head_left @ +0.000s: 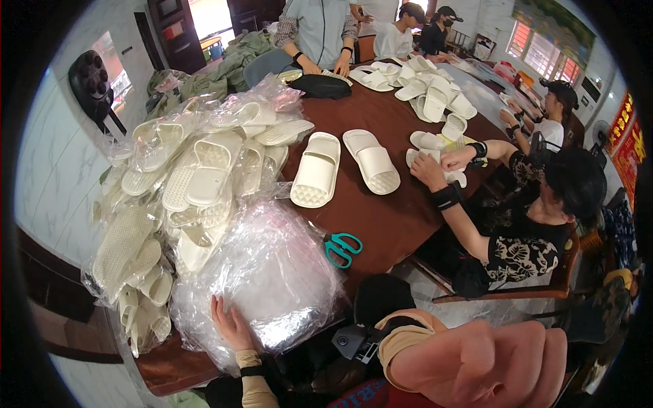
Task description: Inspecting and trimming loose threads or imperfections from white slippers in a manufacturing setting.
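Note:
My left hand (232, 328) lies with fingers stretched out on a stack of clear plastic bags (265, 265) at the table's near edge. My right hand (486, 360) is raised close to the camera at the lower right, fingers curled in, and no object shows in it. Beyond the bags, a pair of cream slippers stands unwrapped: a left slipper (317, 170) and a right slipper (371, 162). Teal-handled scissors (342, 249) lie just right of the bags, their blades partly hidden under plastic. A heap of bagged slippers (204, 170) fills the table's left side.
Loose slippers (428, 88) are piled toward the far end of the brown-covered table (367, 224). A co-worker (530, 217) on the right handles slippers; another person (318, 41) stands at the far side behind a black pouch (320, 86). More people sit farther along.

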A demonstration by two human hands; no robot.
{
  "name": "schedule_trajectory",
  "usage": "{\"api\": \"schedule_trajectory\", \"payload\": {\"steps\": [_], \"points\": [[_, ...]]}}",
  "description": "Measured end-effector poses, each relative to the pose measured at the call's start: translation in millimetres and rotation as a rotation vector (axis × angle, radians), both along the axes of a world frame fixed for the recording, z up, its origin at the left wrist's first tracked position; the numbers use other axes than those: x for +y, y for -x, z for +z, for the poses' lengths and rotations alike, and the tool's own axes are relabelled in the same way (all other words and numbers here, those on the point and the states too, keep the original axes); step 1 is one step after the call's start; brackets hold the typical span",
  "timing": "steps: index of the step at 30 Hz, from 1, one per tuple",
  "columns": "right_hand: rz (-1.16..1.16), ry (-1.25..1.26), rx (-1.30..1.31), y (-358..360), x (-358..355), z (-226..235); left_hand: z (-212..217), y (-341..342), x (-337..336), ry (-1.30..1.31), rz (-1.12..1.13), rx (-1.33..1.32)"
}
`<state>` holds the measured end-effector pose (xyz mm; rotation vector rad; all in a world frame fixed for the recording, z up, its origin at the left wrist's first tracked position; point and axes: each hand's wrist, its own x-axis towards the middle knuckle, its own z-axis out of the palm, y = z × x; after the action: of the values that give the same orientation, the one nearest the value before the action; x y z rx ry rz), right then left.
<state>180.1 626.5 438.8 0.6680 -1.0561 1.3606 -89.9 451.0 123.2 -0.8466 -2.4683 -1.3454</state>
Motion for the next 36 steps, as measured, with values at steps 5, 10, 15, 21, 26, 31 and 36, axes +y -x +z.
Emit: {"api": "schedule_trajectory", "payload": {"steps": [5,10,15,21,26,31,36], "points": [[0.142,-0.112,-0.093,2,14,2,-3,1,0,-0.008,0.010,-0.010],[0.186,-0.305,-0.033,10,28,9,-3,2,0,-0.034,-0.002,-0.031],[0.027,0.064,0.109,21,-2,15,-4,2,1,0.004,-0.001,0.025],[-0.389,-0.126,0.555,48,2,-29,-6,4,-1,0.008,0.043,0.049],[-0.459,-0.425,-0.786,163,59,-49,0,2,-3,0.039,0.072,0.041],[-0.891,-0.954,-0.945,307,95,-125,-1,2,-4,0.014,0.097,0.046],[-1.178,-1.111,-1.100,365,94,-179,-4,6,-5,-0.012,0.097,0.024]]}}
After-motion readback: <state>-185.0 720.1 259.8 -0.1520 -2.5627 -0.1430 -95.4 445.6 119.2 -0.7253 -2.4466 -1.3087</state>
